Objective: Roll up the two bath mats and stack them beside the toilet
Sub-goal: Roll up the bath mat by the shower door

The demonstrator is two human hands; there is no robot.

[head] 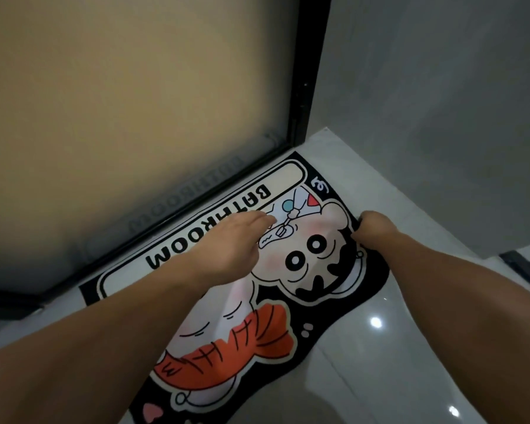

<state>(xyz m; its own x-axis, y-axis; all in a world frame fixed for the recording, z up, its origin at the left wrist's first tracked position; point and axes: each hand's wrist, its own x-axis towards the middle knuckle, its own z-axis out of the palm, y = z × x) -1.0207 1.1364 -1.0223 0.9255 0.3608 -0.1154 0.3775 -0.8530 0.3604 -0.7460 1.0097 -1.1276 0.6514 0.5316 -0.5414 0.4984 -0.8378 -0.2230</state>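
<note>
A black bath mat (312, 283) with a cartoon figure and the word BATHROOM lies flat on the pale floor, against the black-framed door. My left hand (233, 240) rests palm down on the mat's middle, fingers stretched toward the cartoon's face. At the mat's right edge my right hand (377, 228) has its fingers curled around the black border and pinches it. Only this one mat is in view; the toilet is out of sight.
A frosted glass door (135, 117) in a black frame (306, 87) stands along the mat's far side. A grey wall (441, 117) closes the right. Glossy white floor tiles (380, 347) run to the right and near side, with a dark strip (520, 270) at far right.
</note>
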